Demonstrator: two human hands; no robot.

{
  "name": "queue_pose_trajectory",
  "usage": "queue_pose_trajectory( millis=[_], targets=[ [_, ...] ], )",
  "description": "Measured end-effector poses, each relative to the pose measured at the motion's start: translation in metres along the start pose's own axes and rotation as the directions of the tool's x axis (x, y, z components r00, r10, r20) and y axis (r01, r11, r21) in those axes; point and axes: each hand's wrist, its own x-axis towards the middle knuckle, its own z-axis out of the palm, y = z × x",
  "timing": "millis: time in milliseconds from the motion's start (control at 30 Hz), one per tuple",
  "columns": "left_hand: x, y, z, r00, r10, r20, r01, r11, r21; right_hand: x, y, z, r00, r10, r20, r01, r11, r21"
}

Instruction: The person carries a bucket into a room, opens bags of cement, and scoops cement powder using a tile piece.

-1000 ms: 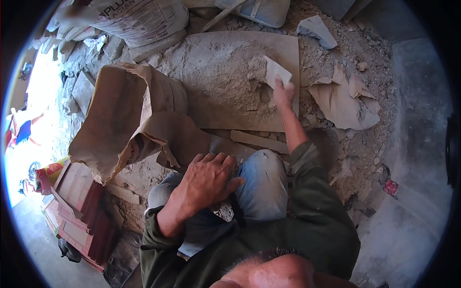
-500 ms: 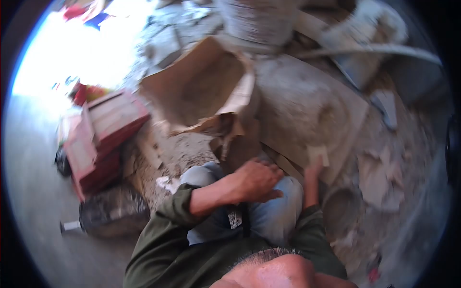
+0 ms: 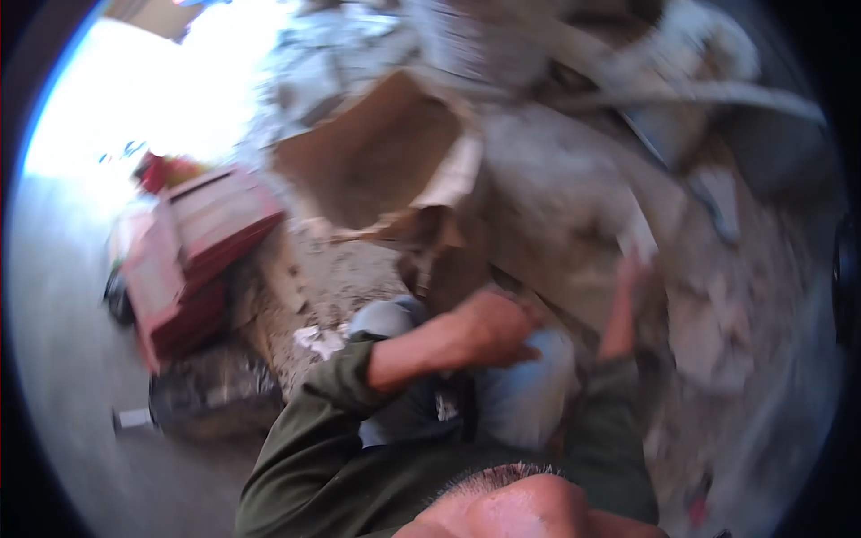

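Note:
My right hand [image 3: 635, 273] is closed on a small pale flat piece [image 3: 637, 229], its exact kind blurred, over a dusty tan sheet [image 3: 574, 202]. Over my jeans-clad knees, my left hand [image 3: 504, 328] is bent at the wrist; blur hides how its fingers lie and whether anything is in them. A torn brown paper bag [image 3: 314, 166] gapes wide just beyond my left hand, with grey-brown powder [image 3: 381, 175] inside.
Red boxes [image 3: 211, 238] are stacked on the left, beside a dark container [image 3: 215, 399]. A whitish bucket [image 3: 471, 40] stands at the back. Pale torn scraps [image 3: 713, 336] lie on the right. Rubble [image 3: 314, 81] covers ground behind the bag.
My right hand has moved away from my knees and slightly right, carrying the pale piece, which is now tilted. My left hand has shifted slightly right.

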Motion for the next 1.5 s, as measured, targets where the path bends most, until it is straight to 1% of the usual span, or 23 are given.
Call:
queue_pose_trajectory(
  millis=[33, 67, 133, 167, 200, 267, 333, 400, 467, 533, 600, 667, 900, 967, 1033, 1100, 1167, 1267, 1300, 1367, 1400, 1467, 1500],
  targets=[
    [0.0, 0.002, -0.002, 1.0, 0.002, 0.029, -0.003, 0.999, 0.032, -0.004, -0.006, -0.007, 0.962, 0.271, -0.022, -0.254, 0.926, 0.279],
    [-0.001, 0.001, -0.006, 0.999, -0.005, 0.048, 0.001, 0.997, 0.077, -0.008, -0.01, -0.014, 0.852, 0.522, -0.043, -0.411, 0.718, 0.562],
    [-0.004, 0.001, -0.014, 0.999, 0.026, 0.028, -0.027, 0.998, 0.059, -0.041, -0.02, -0.067, 0.841, 0.539, 0.038, -0.449, 0.658, 0.604],
    [-0.004, 0.0, -0.015, 0.997, 0.067, 0.045, -0.069, 0.996, 0.047, -0.058, -0.011, -0.062, 0.83, 0.558, 0.022, -0.363, 0.51, 0.78],
    [-0.004, -0.001, -0.014, 0.998, 0.049, 0.043, -0.05, 0.998, 0.036, -0.078, 0.001, -0.045, 0.824, 0.567, 0.01, -0.241, 0.335, 0.911],
    [-0.005, -0.004, -0.013, 0.998, 0.038, 0.041, -0.039, 0.999, 0.023, -0.109, 0.017, 0.003, 0.726, 0.665, 0.175, -0.244, 0.012, 0.97],
    [-0.005, -0.005, -0.012, 0.999, 0.004, 0.045, -0.005, 1.0, 0.008, -0.124, 0.011, 0.041, 0.61, 0.655, 0.445, -0.348, -0.283, 0.894],
    [-0.004, -0.003, -0.012, 0.999, 0.005, 0.051, -0.006, 1.0, 0.019, -0.106, -0.006, 0.065, 0.643, 0.592, 0.486, -0.346, -0.341, 0.874],
    [-0.002, 0.0, -0.01, 0.999, 0.002, 0.054, -0.003, 1.0, 0.029, -0.066, -0.02, 0.089, 0.613, 0.59, 0.526, -0.314, -0.429, 0.847],
    [-0.002, 0.003, -0.008, 0.999, 0.003, 0.05, -0.005, 1.0, 0.024, -0.034, -0.021, 0.092, 0.589, 0.579, 0.564, -0.343, -0.453, 0.823],
    [-0.003, 0.005, -0.009, 0.998, 0.01, 0.055, -0.011, 0.999, 0.032, -0.03, -0.016, 0.102, 0.568, 0.56, 0.603, -0.377, -0.474, 0.796],
    [-0.003, 0.004, -0.011, 0.999, 0.011, 0.049, -0.013, 0.999, 0.033, -0.035, -0.008, 0.1, 0.679, 0.467, 0.567, -0.268, -0.562, 0.783],
    [-0.001, 0.006, -0.012, 0.998, 0.017, 0.061, -0.02, 0.999, 0.048, -0.029, -0.006, 0.053, 0.731, 0.452, 0.511, -0.281, -0.484, 0.829],
    [0.0, 0.006, -0.011, 0.996, 0.022, 0.081, -0.027, 0.998, 0.053, -0.03, -0.006, 0.043, 0.789, 0.428, 0.441, -0.203, -0.497, 0.844],
    [0.002, 0.004, -0.006, 0.998, 0.055, 0.026, -0.056, 0.998, 0.035, -0.03, -0.007, 0.035, 0.796, 0.433, 0.424, -0.191, -0.485, 0.853],
    [0.005, 0.004, -0.007, 0.998, 0.049, 0.043, -0.051, 0.998, 0.046, -0.026, -0.004, 0.034, 0.806, 0.433, 0.404, -0.178, -0.474, 0.862],
    [0.007, 0.004, -0.007, 0.997, 0.041, 0.066, -0.044, 0.998, 0.051, -0.029, 0.001, 0.032, 0.818, 0.371, 0.439, -0.195, -0.539, 0.82],
    [0.011, 0.003, -0.005, 0.995, 0.098, 0.005, -0.098, 0.992, 0.075, -0.039, 0.012, 0.019, 0.844, 0.324, 0.428, -0.181, -0.578, 0.796],
    [0.012, 0.002, -0.005, 0.994, 0.111, -0.006, -0.11, 0.991, 0.072, -0.045, 0.014, 0.008, 0.839, 0.335, 0.429, -0.177, -0.577, 0.797],
    [0.016, 0.0, -0.006, 0.99, 0.14, 0.0, -0.14, 0.989, 0.054, -0.059, 0.022, -0.018, 0.873, 0.275, 0.402, -0.161, -0.617, 0.77],
    [0.02, -0.001, -0.008, 0.989, 0.148, -0.003, -0.148, 0.988, 0.047, -0.068, 0.03, -0.027, 0.859, 0.303, 0.413, -0.157, -0.611, 0.776],
    [0.023, 0.001, -0.007, 0.982, 0.184, 0.034, -0.184, 0.983, 0.008, -0.09, 0.05, -0.048, 0.899, 0.276, 0.339, -0.131, -0.569, 0.811],
    [0.025, 0.002, -0.008, 0.982, 0.189, 0.018, -0.189, 0.982, 0.002, -0.105, 0.054, -0.073, 0.84, 0.331, 0.429, -0.195, -0.554, 0.809]
  ],
)
